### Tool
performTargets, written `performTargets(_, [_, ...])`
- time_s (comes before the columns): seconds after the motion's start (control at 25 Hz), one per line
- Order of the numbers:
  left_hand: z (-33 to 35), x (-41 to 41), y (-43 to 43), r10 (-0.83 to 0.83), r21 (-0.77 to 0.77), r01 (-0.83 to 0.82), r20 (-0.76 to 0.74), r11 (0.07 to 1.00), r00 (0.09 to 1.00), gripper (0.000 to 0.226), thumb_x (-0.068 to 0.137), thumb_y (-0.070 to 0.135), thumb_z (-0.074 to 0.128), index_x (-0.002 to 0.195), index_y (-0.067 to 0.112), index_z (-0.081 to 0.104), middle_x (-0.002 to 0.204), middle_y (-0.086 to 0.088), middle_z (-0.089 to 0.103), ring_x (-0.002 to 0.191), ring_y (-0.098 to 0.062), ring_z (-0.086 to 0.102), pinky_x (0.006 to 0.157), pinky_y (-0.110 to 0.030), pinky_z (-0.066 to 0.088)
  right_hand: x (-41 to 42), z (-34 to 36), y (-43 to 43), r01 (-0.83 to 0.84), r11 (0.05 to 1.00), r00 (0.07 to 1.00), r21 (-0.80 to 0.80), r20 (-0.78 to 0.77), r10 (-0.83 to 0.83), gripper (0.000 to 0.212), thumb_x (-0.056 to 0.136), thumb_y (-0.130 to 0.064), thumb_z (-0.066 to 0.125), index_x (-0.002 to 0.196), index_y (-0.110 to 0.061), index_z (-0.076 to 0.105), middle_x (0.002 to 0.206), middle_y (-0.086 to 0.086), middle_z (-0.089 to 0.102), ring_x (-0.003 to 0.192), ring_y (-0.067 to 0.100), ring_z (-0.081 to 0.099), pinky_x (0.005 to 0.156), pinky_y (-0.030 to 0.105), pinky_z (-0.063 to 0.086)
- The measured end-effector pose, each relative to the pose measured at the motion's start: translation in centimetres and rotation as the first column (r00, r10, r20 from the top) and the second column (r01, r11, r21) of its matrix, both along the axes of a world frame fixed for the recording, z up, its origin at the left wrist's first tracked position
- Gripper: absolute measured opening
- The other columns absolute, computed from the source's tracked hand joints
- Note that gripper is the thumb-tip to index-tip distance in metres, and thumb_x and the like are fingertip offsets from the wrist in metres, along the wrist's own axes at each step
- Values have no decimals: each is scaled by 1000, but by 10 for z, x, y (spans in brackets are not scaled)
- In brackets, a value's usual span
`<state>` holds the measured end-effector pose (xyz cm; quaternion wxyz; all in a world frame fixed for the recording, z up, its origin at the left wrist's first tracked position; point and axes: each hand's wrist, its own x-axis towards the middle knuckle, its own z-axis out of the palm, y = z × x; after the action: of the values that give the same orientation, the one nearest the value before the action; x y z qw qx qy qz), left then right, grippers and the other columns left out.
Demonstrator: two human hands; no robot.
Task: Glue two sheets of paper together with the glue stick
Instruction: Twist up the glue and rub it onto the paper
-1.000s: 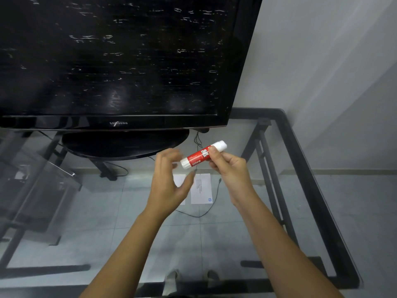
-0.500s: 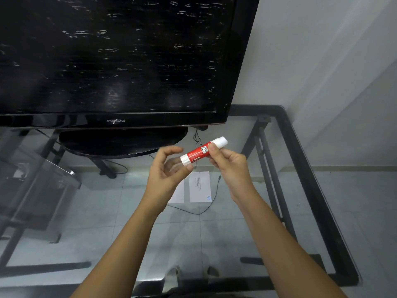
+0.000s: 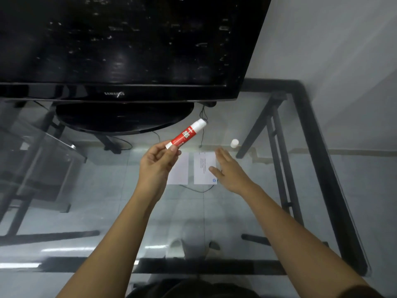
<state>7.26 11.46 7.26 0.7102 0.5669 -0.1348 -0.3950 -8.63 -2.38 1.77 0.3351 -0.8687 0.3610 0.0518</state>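
Note:
My left hand (image 3: pixel 158 162) grips the lower end of a red and white glue stick (image 3: pixel 185 135), which points up and to the right above the glass table. Two white sheets lie side by side on the glass. The left sheet (image 3: pixel 180 172) is partly hidden by my left hand. The right sheet (image 3: pixel 204 166) carries printed lines and a small blue logo. My right hand (image 3: pixel 229 171) hovers flat and open at that sheet's right edge, holding nothing. A small white cap (image 3: pixel 234 143) stands on the glass just beyond my right fingertips.
A large black television (image 3: pixel 120 44) on an oval base (image 3: pixel 120 117) fills the back of the glass table. The table's black frame (image 3: pixel 318 147) runs along the right side by a grey wall. A thin cable lies under the sheets.
The glue stick has passed from my right hand to my left. My right hand has dropped open beside the right sheet. A white cap now stands on the glass.

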Motion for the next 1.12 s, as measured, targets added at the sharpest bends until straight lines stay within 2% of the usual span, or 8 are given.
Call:
performTargets(0.28, [-35,2,11,9,-9,-10,-115,1000,993,21,77,25,69,97,19,67,88,3,72,84,-11,68,74,-18,52,-14,-61,-5,-296,931,936,-214,-258,238,65,97,-47,24,147,-18,-5,157,-1,-9,143,20,-11,113,41,-5])
performTargets(0.4, [-43,1,6,51,-31,-61,-254,998,966,8,84,20,65,87,23,72,88,2,73,82,-12,69,70,-18,53,-18,-69,-4,-265,936,951,-233,-221,215,65,95,-52,21,146,-21,-7,157,-5,-10,142,15,-14,109,38,-13])
performTargets(0.48, [-48,0,0,77,-54,-106,-393,993,916,16,86,18,60,79,21,75,83,1,73,76,-12,68,65,-19,53,-20,-74,-1,-240,929,962,-280,-200,188,66,94,-53,19,147,-22,-6,157,-7,-8,142,12,-14,109,37,-14])
performTargets(0.6, [-54,-1,-12,70,-83,-140,-562,987,824,12,86,19,58,86,11,67,75,-2,71,64,-11,65,58,-18,53,-22,-81,6,-180,913,979,-366,-153,132,65,93,-52,22,147,-21,2,157,-6,1,143,12,-7,112,38,-10])
performTargets(0.88, [-73,3,-32,42,-37,-92,-689,995,724,23,91,34,52,92,11,49,80,-10,71,61,-16,64,58,-20,56,-20,-86,6,-132,913,989,-387,-107,97,66,90,-55,28,146,-24,11,157,-6,10,144,14,3,112,37,-10])
performTargets(1.0, [-80,6,-33,32,-7,-45,-591,999,806,13,89,15,57,78,11,64,70,-2,69,58,-9,62,57,-16,53,-21,-87,6,-122,913,991,-389,-91,94,68,89,-57,28,146,-24,10,157,-6,10,144,14,3,113,38,-8])
performTargets(1.04, [-81,5,-32,-11,31,29,-481,999,877,16,89,11,57,76,14,67,70,1,69,60,-7,62,58,-14,52,-21,-86,6,-118,913,992,-390,-86,92,68,89,-57,28,146,-24,11,157,-6,11,144,14,2,113,39,-7])
performTargets(1.12, [-82,0,-27,-203,226,220,-94,949,975,11,87,13,62,86,23,67,77,11,70,71,-4,65,64,-11,51,-21,-84,5,-119,915,992,-385,-90,91,69,88,-58,27,146,-23,12,157,-5,11,144,14,3,113,40,-4])
